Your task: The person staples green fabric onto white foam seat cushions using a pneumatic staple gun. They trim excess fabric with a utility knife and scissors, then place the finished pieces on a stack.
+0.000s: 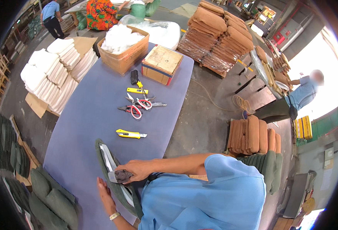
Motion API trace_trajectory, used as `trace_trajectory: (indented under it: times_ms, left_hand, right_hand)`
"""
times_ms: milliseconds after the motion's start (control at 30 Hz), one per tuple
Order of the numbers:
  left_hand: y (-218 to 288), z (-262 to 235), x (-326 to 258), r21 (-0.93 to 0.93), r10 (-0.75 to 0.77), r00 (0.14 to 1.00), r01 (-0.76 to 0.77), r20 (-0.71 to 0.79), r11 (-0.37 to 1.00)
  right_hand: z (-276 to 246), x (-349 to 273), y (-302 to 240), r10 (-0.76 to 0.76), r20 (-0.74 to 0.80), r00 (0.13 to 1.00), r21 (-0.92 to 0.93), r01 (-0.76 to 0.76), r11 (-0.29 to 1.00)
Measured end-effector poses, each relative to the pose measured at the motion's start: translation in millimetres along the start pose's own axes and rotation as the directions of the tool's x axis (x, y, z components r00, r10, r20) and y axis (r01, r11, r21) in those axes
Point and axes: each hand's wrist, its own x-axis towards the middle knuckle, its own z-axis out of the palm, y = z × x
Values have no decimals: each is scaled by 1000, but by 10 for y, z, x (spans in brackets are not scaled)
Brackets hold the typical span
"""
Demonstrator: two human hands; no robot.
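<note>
A long dark green cushion [127,203] stands on edge along the near side of the blue-grey table [81,126], its white filling [107,155] showing along an open seam. My right hand [137,170] is wrapped round a hand tool [122,176] with a dark body and a flat silvery part, which lies over the seam. Its exact kind I cannot make out. My left hand [106,196] is beside the cushion's left side, fingers stretched out and holding nothing. Farther up the table lies a yellow utility knife [128,133].
Beyond the knife lie red-handled scissors [135,110], a screwdriver and other tools. A carton of white stuffing [121,57] and a wooden-topped box [162,63] stand at the far end. Green cushions [48,195] are at left, brown stacks [218,38] behind. A co-worker [305,94] stands at right.
</note>
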Motion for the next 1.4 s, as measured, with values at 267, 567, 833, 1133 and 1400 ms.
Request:
trace_trajectory:
  times_ms: [267, 567, 833, 1133, 1400]
  left_hand:
    - [-157, 153, -183, 13, 204, 974, -206, 97, 978]
    - [159, 553, -547, 696, 221, 970, -88, -104, 713]
    - [144, 588, -534, 725, 237, 960, -58, -147, 687]
    - [173, 565, -530, 708, 226, 961, -48, -159, 704]
    - [115, 612, -517, 722, 267, 947, -59, -177, 689]
  right_hand:
    - [108, 150, 187, 9, -14, 1000, -98, -10, 995]
    - [167, -11, 144, 66, -94, 993, -172, -82, 982]
    - [17, -54, 232, -34, 25, 999, -138, 37, 990]
    - [-40, 103, 45, -4, 112, 994, -181, 25, 983]
    - [38, 179, -68, -45, 73, 996, -182, 57, 982]
